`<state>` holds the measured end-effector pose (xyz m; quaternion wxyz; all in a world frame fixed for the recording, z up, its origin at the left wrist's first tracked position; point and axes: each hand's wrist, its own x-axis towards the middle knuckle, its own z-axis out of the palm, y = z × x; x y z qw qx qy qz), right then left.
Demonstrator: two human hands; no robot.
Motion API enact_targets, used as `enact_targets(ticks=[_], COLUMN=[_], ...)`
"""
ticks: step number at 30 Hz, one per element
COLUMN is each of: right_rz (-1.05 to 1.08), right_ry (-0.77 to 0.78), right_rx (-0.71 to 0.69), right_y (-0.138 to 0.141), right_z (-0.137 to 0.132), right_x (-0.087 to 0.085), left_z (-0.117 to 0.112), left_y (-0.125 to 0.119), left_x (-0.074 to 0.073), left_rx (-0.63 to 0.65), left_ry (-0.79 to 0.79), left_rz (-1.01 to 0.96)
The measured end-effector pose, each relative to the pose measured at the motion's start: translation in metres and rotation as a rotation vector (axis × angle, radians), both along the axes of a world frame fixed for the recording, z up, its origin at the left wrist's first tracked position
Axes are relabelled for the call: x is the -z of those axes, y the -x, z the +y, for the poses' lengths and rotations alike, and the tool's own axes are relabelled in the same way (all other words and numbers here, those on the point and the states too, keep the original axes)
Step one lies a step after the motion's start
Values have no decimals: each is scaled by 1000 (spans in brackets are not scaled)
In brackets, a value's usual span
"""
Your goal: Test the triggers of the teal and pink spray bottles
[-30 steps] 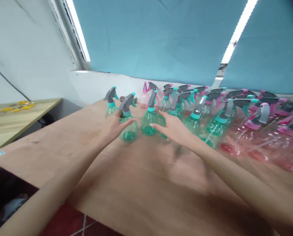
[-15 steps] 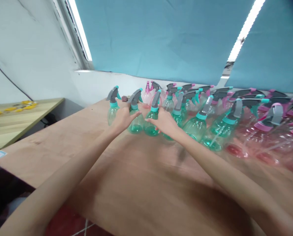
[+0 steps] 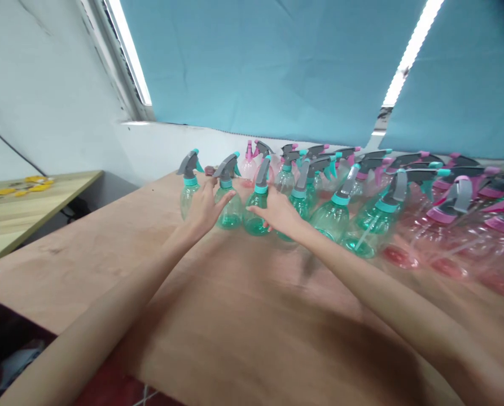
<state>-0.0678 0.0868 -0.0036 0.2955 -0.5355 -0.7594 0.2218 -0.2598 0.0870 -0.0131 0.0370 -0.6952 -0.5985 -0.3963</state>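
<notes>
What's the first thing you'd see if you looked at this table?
Green spray bottles crowd the far middle of the brown table, with pink spray bottles on the right. The left hand and the right hand each touch one at the front of the green crowd. Blue blinds hang behind.

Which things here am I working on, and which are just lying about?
In hand: left hand on green bottle; right hand on next green bottle; table under them.
Lying about: pink bottles, yellow pieces, side table.
</notes>
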Motion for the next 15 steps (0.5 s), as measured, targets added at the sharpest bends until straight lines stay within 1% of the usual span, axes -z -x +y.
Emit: enact_targets(ticks=[3, 4, 7, 9, 11, 13, 15], right_rz=[-23, -34, -72, -104, -155, -224, -283], right_ry=[1, -2, -34, -71, -115, -155, -178], right_rx=[-9, -10, -9, -9, -7, -4, 17], right_y=[0, 0, -1, -4, -12, -25, -42], right_z=[-2, -4, -17, -33, -52, -72, -89], right_x=[-2, -2, -3, -2, 0, 2, 4], left_z=[-24, -35, -72, -97, -118, -133, -142], left_y=[2, 2, -2, -10, -20, -32, -44], left_x=[2, 2, 3, 2, 0, 0, 1], left_rx=[36, 84, 143, 203, 295, 364, 423], left_ry=[-36, -36, 20, 96, 228, 301, 368], left_rz=[-77, -218, -324, -378, -574, -680, -739])
